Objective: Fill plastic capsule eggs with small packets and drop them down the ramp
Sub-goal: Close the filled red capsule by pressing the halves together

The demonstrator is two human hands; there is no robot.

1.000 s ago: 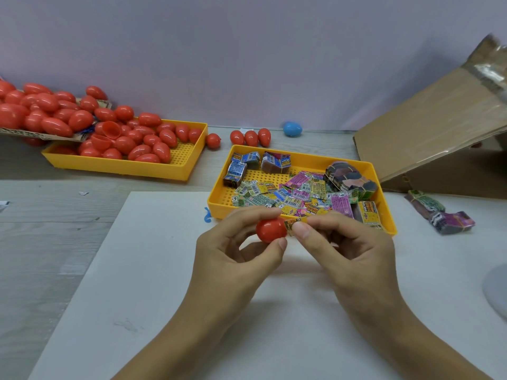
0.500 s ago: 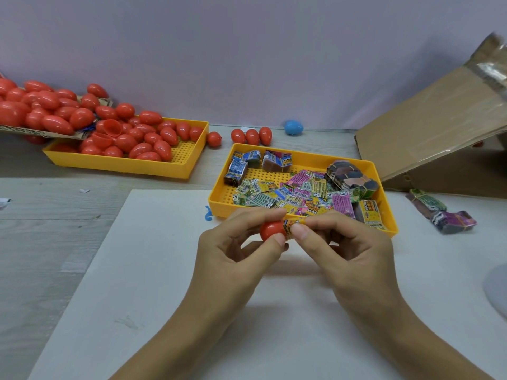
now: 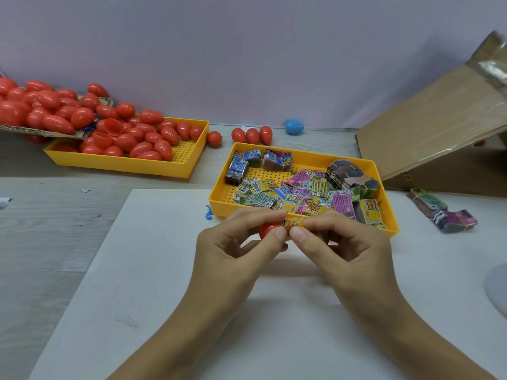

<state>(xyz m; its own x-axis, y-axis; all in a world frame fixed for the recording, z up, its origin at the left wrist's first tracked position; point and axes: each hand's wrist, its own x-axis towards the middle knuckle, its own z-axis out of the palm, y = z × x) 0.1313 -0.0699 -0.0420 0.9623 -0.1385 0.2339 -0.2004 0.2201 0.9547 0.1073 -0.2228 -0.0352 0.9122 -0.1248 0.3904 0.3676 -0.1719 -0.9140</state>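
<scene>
My left hand (image 3: 236,242) pinches a red egg half (image 3: 268,229) between thumb and forefinger, just in front of the yellow packet tray (image 3: 301,218). My right hand (image 3: 340,242) pinches a small orange-yellow packet (image 3: 293,222) whose end touches the egg half's opening. The tray holds several colourful packets (image 3: 299,193) and banded bundles. A second yellow tray (image 3: 126,163) at the far left is heaped with red capsule eggs (image 3: 137,138). The cardboard ramp (image 3: 428,133) slopes up at the right.
Three red eggs (image 3: 251,135) and a blue egg (image 3: 294,127) lie by the back wall. Two banded packet bundles (image 3: 444,212) lie right of the tray. A cardboard flap (image 3: 41,113) piled with eggs overhangs the left tray. A white mat (image 3: 153,270) covers the table.
The packet has been brought from beside the egg half up against its opening. Both hands have closed together slightly; the egg half is more covered by my left fingers.
</scene>
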